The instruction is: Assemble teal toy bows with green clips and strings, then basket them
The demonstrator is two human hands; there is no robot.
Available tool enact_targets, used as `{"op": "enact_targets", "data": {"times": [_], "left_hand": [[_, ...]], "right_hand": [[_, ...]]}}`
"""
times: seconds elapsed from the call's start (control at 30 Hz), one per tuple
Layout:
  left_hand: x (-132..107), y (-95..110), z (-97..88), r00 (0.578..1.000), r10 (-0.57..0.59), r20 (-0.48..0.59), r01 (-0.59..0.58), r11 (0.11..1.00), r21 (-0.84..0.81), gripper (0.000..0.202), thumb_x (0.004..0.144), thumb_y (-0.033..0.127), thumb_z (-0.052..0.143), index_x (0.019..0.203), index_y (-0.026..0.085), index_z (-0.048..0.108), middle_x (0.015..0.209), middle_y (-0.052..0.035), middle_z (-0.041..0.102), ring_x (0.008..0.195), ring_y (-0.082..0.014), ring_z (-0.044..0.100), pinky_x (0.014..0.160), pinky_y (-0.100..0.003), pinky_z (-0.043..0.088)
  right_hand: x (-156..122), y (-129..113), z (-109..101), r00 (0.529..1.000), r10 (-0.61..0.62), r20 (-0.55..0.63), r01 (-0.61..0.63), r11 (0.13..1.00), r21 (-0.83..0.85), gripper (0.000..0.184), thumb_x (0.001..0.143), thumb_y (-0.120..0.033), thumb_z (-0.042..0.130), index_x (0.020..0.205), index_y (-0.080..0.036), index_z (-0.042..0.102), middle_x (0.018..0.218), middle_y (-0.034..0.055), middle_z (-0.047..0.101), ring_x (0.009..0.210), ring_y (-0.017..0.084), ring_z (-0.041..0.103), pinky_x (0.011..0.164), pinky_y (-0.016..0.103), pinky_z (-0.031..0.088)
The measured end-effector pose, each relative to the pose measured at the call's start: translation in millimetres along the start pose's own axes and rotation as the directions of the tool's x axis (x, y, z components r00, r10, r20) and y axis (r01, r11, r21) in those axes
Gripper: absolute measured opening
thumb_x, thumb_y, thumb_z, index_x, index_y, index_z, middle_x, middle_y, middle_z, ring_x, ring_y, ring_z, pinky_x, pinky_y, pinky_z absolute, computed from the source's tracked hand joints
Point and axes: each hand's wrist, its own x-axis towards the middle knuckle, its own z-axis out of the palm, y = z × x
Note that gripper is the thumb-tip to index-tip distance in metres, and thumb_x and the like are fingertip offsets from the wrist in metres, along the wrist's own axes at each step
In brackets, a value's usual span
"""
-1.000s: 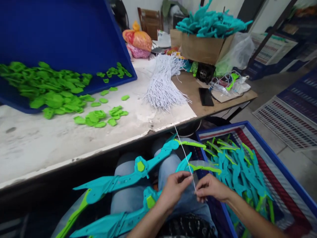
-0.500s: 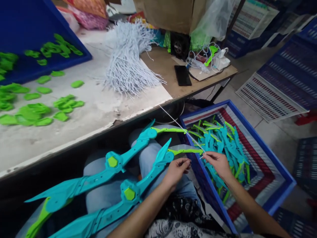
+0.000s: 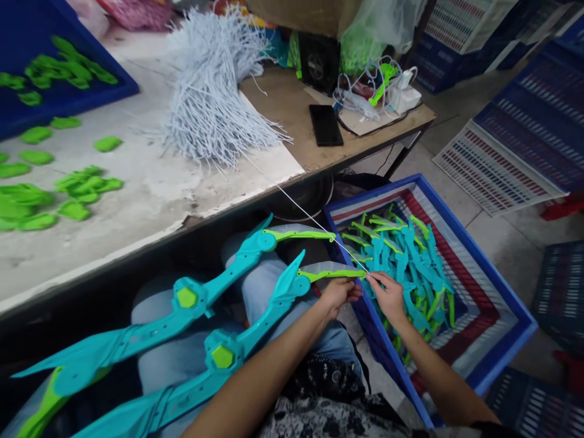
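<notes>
Two teal toy bows with green end pieces lie side by side across my lap, a farther toy bow [image 3: 187, 297] and a nearer toy bow [image 3: 223, 356]. My right hand [image 3: 387, 295] pinches a white string [image 3: 303, 210] at the nearer bow's green tip. From there the string runs taut past the farther bow's tip to the table edge. Just under the nearer bow's green end piece, my left hand [image 3: 338, 294] has its fingers curled against it near the tip. Exactly how the left fingertips grip is partly hidden.
A blue-rimmed crate [image 3: 490, 286] holding several teal and green bows stands at my right. On the table [image 3: 150, 182] lie a bundle of white strings [image 3: 219, 97], loose green pieces [image 3: 86, 184], a blue bin [image 3: 98, 100] and a phone [image 3: 325, 125]. Stacked crates [image 3: 538, 115] stand behind.
My left hand has moved up and right to the nearer bow's green tip. The right hand still pinches the string there. The whole view has shifted slightly.
</notes>
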Motion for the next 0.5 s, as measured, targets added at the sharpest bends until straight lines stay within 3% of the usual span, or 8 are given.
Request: {"op": "enact_targets", "data": {"times": [0.17,0.3,0.37,0.5], "left_hand": [[6,-2,1.3,0.999,-0.011,0.039,0.011,1.0,0.0,0.011,0.083,0.009,0.056,0.075,0.01,0.063,0.072,-0.0061,0.067,0.058,-0.0102,0.062,0.061,-0.022,0.049],[7,-1,6.9,0.999,0.006,0.044,-0.008,0.999,0.038,0.005,0.08,0.014,0.063,0.076,0.011,0.063,0.067,-0.0024,0.065,0.058,-0.0087,0.06,0.064,-0.021,0.048],[6,0,13.5,0.999,0.03,0.034,-0.033,0.996,0.088,0.009,0.078,0.018,0.066,0.074,0.012,0.061,0.061,0.0,0.062,0.055,-0.0083,0.058,0.064,-0.022,0.048],[-5,6,17.2,0.999,0.035,0.007,-0.035,0.97,0.242,0.021,0.081,0.021,0.06,0.063,0.014,0.052,0.045,0.0021,0.052,0.039,-0.0107,0.048,0.051,-0.025,0.044]], "right_hand": [[-5,4,5,0.999,-0.051,0.011,0.051,0.998,-0.029,0.017,0.088,-0.031,0.058,0.086,-0.021,0.072,0.082,0.0046,0.069,0.076,0.018,0.064,0.073,0.031,0.053],[-8,8,7,0.993,-0.117,-0.013,0.115,0.987,-0.114,0.019,0.088,-0.033,0.056,0.087,-0.021,0.071,0.099,0.0087,0.067,0.092,0.021,0.063,0.081,0.036,0.053],[-7,12,6,0.985,-0.171,0.031,0.174,0.976,-0.128,0.019,0.089,-0.033,0.055,0.093,-0.02,0.069,0.104,0.0098,0.067,0.097,0.022,0.063,0.085,0.038,0.053],[-2,25,5,0.945,-0.297,0.141,0.318,0.934,-0.162,0.02,0.091,-0.035,0.053,0.099,-0.021,0.065,0.096,0.0071,0.07,0.088,0.022,0.067,0.078,0.035,0.057]]}}
